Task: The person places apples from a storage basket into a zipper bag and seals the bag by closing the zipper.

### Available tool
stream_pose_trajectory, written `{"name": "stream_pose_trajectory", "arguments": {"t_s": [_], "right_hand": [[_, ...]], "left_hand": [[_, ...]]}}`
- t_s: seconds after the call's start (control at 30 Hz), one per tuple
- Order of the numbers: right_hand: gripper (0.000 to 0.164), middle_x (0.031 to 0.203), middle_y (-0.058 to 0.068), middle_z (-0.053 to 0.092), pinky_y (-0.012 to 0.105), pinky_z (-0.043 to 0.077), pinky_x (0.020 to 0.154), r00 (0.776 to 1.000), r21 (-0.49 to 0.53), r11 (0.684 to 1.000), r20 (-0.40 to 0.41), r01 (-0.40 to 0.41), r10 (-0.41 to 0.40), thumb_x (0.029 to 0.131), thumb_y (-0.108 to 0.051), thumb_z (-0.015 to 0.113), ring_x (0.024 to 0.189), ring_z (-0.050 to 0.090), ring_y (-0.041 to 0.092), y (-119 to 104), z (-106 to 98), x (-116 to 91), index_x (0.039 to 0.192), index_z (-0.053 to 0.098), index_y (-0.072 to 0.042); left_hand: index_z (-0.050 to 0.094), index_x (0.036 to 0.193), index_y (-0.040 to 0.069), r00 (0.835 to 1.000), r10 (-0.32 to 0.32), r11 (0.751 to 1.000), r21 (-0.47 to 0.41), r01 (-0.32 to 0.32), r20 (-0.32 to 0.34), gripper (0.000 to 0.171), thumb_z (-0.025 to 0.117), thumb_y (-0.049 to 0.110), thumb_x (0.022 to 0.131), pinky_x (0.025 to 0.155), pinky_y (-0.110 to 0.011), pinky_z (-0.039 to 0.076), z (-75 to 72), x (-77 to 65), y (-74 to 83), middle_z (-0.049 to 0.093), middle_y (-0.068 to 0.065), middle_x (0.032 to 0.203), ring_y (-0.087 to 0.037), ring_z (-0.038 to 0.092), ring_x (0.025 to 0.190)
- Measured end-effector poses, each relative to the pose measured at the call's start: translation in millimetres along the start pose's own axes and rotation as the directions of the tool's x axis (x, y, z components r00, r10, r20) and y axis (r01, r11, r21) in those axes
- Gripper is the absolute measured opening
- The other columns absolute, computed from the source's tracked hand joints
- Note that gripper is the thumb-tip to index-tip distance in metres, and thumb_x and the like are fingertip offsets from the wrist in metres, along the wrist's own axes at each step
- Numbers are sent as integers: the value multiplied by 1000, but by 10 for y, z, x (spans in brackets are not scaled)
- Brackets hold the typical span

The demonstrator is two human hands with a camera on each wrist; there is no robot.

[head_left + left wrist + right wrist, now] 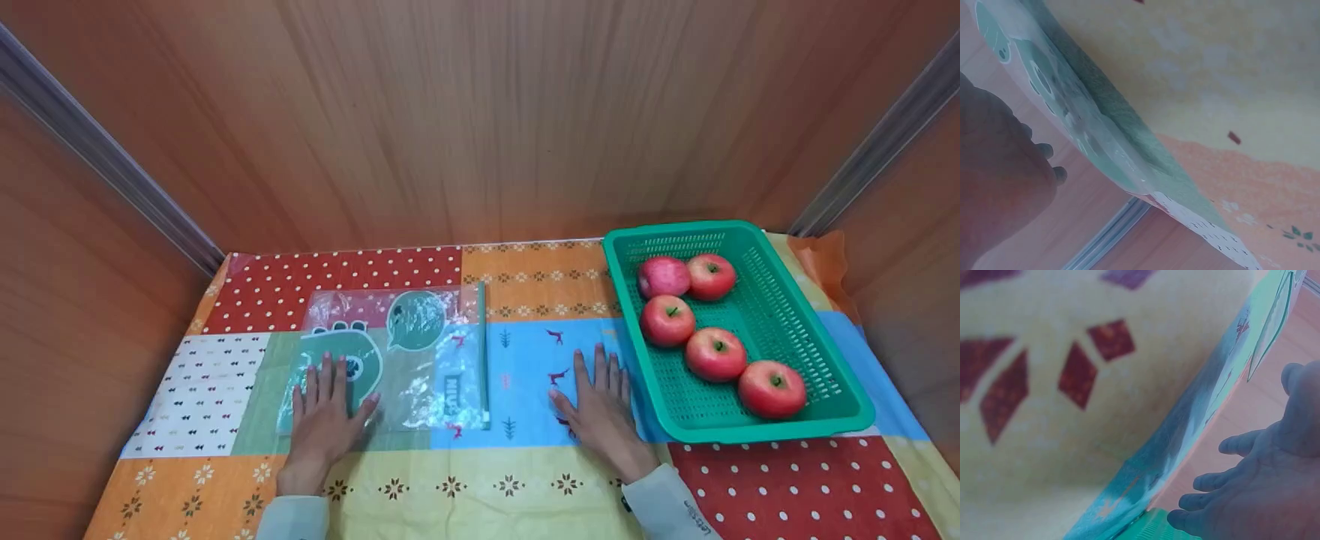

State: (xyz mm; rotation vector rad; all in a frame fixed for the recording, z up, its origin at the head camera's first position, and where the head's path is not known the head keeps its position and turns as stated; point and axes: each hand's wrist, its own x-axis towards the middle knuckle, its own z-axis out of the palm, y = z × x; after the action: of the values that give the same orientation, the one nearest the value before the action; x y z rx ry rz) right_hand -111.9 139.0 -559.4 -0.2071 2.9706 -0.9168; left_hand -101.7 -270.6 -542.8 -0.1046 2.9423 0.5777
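My left hand (324,420) lies palm down with straight, spread fingers over the lower left part of a clear zip bag (409,382). The bag lies flat and bears a green cartoon print; its green slider strip (482,352) runs along the right side. To the right, my right hand (604,420) rests palm down on the blue part of the tablecloth, fingers straight, holding nothing. Just right of it stands a green plastic basket (814,300) with several red apples (716,354) inside. In the right wrist view the fingers (1213,481) are extended, near the basket's edge (1154,526).
A patchwork-patterned tablecloth (450,487) covers the table. Wooden panels (480,120) close in the back and both sides, with grey metal strips (112,154) at the corners. An orange flap of cloth (823,259) lies against the right panel behind the basket.
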Motion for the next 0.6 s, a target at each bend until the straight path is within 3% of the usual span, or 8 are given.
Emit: {"name": "stream_pose_trajectory", "arguments": {"t_s": [0.2,0.4,0.6], "right_hand": [[76,167,38,17,74,8,123,1000,-9,1000,1,-6,6,106,-37,63,154,12,61,-8,1,-4,160,32,8],[74,164,38,24,74,14,122,1000,-26,1000,-8,1,-1,106,-34,64,152,20,59,-56,16,12,159,35,8],[70,158,38,33,73,20,120,999,-33,999,-35,11,-12,103,-30,68,146,30,56,-117,37,24,155,41,8]], "left_hand": [[16,167,-1,998,41,999,-16,-42,-38,90,54,53,106,127,-68,-2,57,-23,109,7,-26,175,-50,1,160],[28,165,-1,990,94,996,6,-94,-106,83,60,46,104,126,-69,12,124,-55,351,26,-27,170,-51,17,158],[31,164,2,985,137,991,12,-137,-109,82,61,48,103,126,-67,16,182,-56,603,30,-25,169,-50,22,157]]}}
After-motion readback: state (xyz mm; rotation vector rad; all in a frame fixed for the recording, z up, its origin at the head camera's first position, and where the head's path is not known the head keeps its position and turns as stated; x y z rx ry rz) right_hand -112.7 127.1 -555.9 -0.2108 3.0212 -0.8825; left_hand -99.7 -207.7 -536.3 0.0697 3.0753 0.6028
